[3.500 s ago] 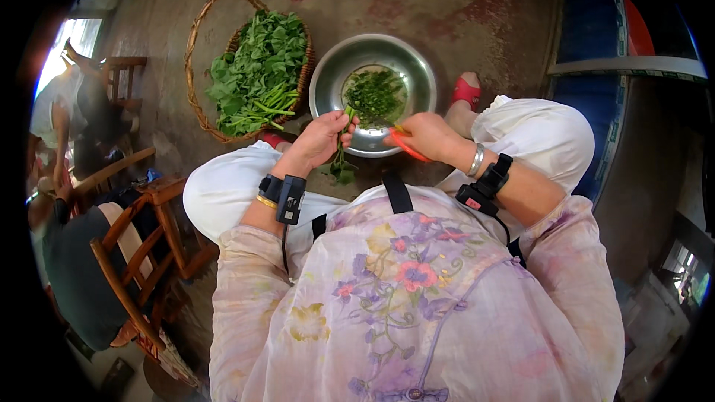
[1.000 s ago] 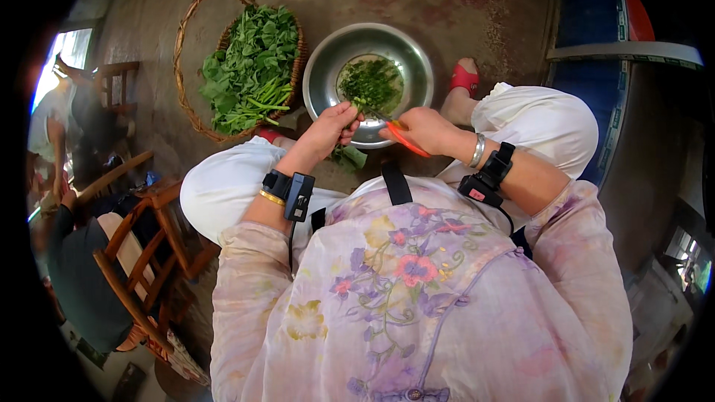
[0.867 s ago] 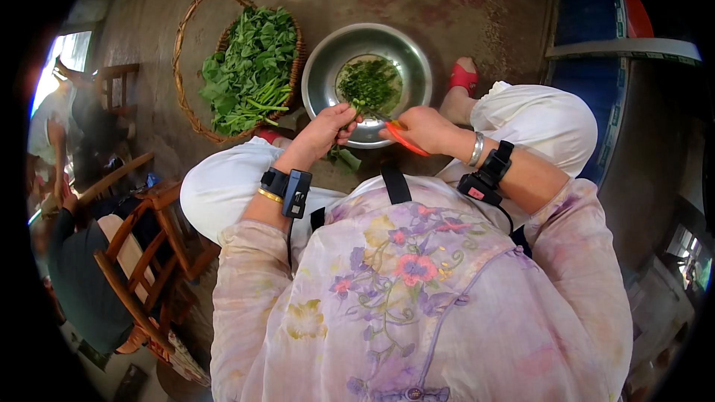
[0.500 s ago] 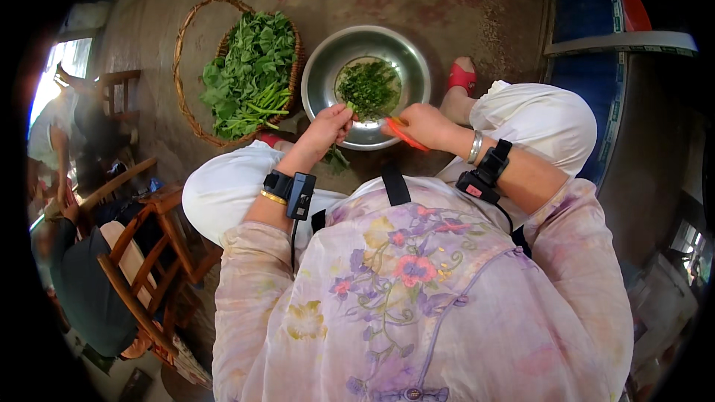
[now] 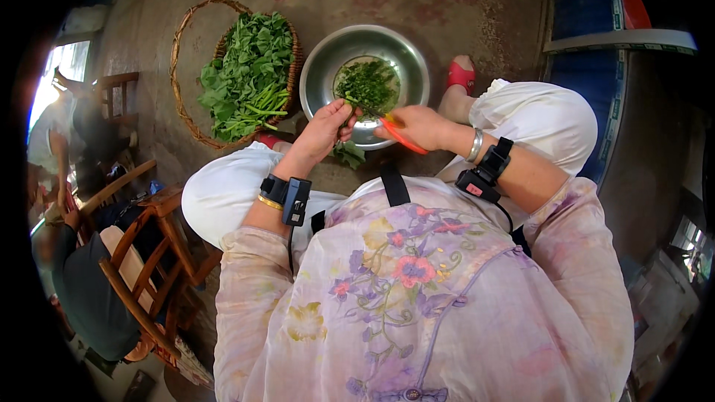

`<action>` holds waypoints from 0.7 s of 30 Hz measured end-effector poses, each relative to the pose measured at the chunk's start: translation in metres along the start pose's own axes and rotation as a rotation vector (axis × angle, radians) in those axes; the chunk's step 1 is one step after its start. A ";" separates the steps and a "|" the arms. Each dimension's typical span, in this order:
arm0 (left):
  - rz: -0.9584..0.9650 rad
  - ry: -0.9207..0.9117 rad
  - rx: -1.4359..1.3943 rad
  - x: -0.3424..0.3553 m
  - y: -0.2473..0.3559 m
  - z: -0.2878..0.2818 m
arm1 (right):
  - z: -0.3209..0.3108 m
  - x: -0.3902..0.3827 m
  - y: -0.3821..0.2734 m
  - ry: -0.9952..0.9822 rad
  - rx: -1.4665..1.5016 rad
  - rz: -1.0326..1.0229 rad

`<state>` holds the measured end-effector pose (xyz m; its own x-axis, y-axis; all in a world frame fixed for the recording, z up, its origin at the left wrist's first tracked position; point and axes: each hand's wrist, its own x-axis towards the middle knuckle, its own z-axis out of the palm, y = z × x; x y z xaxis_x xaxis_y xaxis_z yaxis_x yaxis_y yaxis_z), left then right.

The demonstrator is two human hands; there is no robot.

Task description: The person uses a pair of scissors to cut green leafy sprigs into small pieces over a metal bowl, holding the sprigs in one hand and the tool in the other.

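My left hand [image 5: 328, 126] is closed round leafy green stems [image 5: 347, 154], whose leaves dangle below it. My right hand [image 5: 421, 125] grips orange-handled scissors [image 5: 404, 141], their blades reaching toward the stems by my left fingertips. Both hands are over the near rim of a steel bowl [image 5: 313, 67] on the floor, which holds chopped greens [image 5: 369, 81] in a little liquid. To its left, a wicker basket [image 5: 176, 59] with a tall handle is piled with whole leafy greens [image 5: 246, 59].
My bent knees and feet in red slippers frame the bowl. People sit at the left among wooden chairs [image 5: 160, 238], near a bright window. At the right are a blue panel [image 5: 581, 7], a pale rail [image 5: 618, 40] and a red object [image 5: 633, 0] behind it.
Since 3.5 seconds ago, the scissors have come nearer the stems in my left hand. Half a second ago their blades were slightly farther back. The view has shifted slightly.
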<state>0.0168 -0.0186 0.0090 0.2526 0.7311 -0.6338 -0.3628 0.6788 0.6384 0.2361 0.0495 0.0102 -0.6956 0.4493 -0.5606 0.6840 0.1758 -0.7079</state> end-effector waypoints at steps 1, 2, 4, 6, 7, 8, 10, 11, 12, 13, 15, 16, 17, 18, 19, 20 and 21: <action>-0.013 -0.002 0.014 -0.001 0.002 0.001 | -0.001 -0.001 -0.001 0.017 -0.037 -0.005; -0.015 -0.001 0.013 -0.001 0.002 0.000 | -0.001 -0.002 -0.003 0.015 -0.036 -0.005; -0.043 -0.014 0.039 -0.002 0.003 -0.002 | -0.002 -0.004 -0.004 0.015 -0.047 -0.037; -0.062 -0.013 0.045 -0.002 0.004 -0.003 | -0.002 -0.004 -0.004 0.012 -0.050 -0.030; -0.079 -0.012 0.051 -0.002 0.004 -0.004 | -0.002 -0.004 -0.004 0.011 -0.056 -0.024; -0.080 -0.012 0.050 -0.002 0.004 -0.004 | -0.001 -0.004 -0.003 0.010 -0.055 -0.023; -0.082 -0.004 0.034 -0.001 0.003 -0.005 | -0.001 -0.003 -0.001 0.028 -0.064 -0.025; -0.083 -0.004 0.034 0.000 0.003 -0.005 | 0.000 -0.001 0.001 0.028 -0.064 -0.025; -0.092 -0.016 0.031 0.000 0.004 -0.006 | 0.002 0.000 0.004 0.045 -0.076 -0.046; -0.102 -0.027 0.028 0.001 0.004 -0.007 | 0.003 0.001 0.006 0.063 -0.089 -0.066; -0.105 -0.038 0.037 0.003 0.001 -0.012 | 0.001 0.000 0.005 0.065 -0.096 -0.065; -0.108 -0.048 0.046 0.003 0.000 -0.014 | 0.001 0.000 0.005 0.068 -0.104 -0.064; -0.107 -0.049 0.046 0.004 0.000 -0.014 | 0.002 0.000 0.007 0.068 -0.105 -0.064; -0.093 -0.043 0.048 0.004 0.000 -0.014 | 0.003 0.001 0.009 0.089 -0.046 -0.027; -0.078 -0.037 0.050 0.005 0.000 -0.014 | 0.004 0.002 0.010 0.109 0.013 0.011; -0.077 -0.036 0.049 0.005 0.000 -0.014 | 0.003 0.002 0.009 0.108 0.013 0.009; -0.057 -0.026 0.009 0.005 0.000 -0.014 | 0.001 0.001 0.008 0.073 0.053 0.034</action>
<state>0.0058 -0.0155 -0.0001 0.2958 0.6928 -0.6577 -0.3391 0.7198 0.6058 0.2402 0.0501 0.0034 -0.6530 0.5169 -0.5536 0.6933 0.1137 -0.7116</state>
